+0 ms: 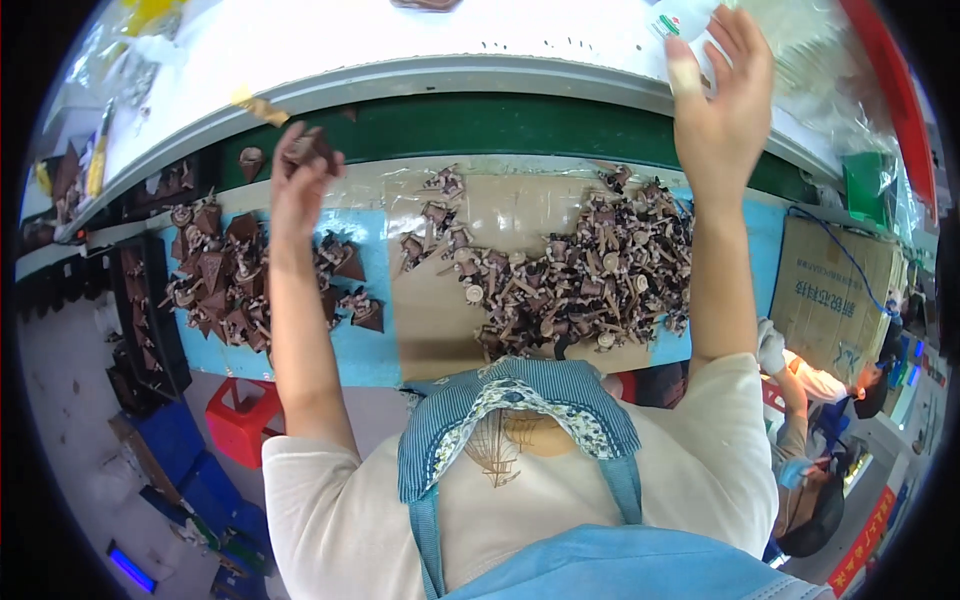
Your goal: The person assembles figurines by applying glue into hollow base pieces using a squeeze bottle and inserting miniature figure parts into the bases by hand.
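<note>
My left hand (297, 195) is raised over the left side of the bench, its fingers closed round a small dark-brown moulded piece (312, 150). Just beyond it, at the edge of the white shelf, is a tan and yellow object (262, 108) whose kind I cannot make out. My right hand (728, 105) reaches over the white shelf at the far right with its fingers apart. Past its thumb lies a whitish plastic bottle or bag with a green mark (668, 22); whether the thumb touches it I cannot tell.
Brown triangular pieces (212, 270) are heaped at the left, and many small brown and cream figure parts (590, 270) at the centre right. A green belt (480, 128) runs beyond the bench, below the white shelf (400, 50). Cardboard box (825, 290) and co-worker (800, 400) are at right.
</note>
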`<state>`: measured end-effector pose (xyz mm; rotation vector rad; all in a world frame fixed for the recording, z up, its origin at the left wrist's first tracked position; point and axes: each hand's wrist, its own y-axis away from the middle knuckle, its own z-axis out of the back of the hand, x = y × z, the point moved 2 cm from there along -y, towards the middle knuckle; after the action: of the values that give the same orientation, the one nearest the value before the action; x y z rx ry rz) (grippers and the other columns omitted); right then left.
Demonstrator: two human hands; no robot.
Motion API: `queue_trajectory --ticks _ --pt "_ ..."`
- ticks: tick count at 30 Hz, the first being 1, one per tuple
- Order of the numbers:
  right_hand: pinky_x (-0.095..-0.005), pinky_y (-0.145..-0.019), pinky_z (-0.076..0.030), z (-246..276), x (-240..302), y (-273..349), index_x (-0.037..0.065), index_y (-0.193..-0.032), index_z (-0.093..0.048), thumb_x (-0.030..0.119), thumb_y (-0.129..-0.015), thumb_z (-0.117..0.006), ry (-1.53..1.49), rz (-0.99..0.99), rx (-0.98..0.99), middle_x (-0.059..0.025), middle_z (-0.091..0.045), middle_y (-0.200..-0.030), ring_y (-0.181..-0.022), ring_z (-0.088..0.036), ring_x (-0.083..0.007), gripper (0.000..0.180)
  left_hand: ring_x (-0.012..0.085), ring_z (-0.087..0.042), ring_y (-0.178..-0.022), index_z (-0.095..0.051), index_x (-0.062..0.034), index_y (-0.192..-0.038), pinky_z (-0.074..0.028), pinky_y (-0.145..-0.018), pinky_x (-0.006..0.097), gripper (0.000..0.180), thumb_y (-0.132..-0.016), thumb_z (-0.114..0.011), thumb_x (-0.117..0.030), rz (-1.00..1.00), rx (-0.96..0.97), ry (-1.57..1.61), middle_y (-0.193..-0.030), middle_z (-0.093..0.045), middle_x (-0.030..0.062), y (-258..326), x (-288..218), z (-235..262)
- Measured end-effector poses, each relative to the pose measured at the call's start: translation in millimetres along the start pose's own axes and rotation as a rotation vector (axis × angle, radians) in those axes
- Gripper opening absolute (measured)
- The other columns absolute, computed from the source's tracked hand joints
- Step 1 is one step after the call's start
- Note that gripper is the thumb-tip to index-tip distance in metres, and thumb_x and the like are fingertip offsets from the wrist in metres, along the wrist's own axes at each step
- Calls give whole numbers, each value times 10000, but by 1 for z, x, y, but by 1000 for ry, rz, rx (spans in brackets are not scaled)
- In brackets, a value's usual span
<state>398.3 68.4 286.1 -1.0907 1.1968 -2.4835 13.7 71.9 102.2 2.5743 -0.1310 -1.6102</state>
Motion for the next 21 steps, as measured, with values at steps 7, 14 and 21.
queue_trajectory --ticks 7,14,21 --pt "-322 -921 -430 5 -4 13 -43 -1257 -435 65 -895 -587 -348 -211 69 -156 -609 -1080 -991 -590 -181 407 172 -536 -846 -290 -77 -1404 -463 -742 291 738 -786 -682 -169 113 372 282 -1212 -518 189 110 -20 -124" --pt "-261 -766 -474 83 82 66 -32 -1169 -557 105 -857 -642 -482 -233 558 -94 -611 -1051 -893 -597 -132 350 222 -507 -1026 -325 43 -1365 -406 -875 344 741 -833 -641 -363 250 481 404 -1236 -505 190 171 -19 -163" --pt "-333 -773 -479 124 127 88 -32 -971 -610 78 -692 -753 -323 -39 755 -165 -652 -920 -858 -623 -257 333 186 -533 -1102 -324 16 -1311 -441 -927 318 834 -694 -804 -275 272 577 374 -1147 -531 103 207 -16 -181"
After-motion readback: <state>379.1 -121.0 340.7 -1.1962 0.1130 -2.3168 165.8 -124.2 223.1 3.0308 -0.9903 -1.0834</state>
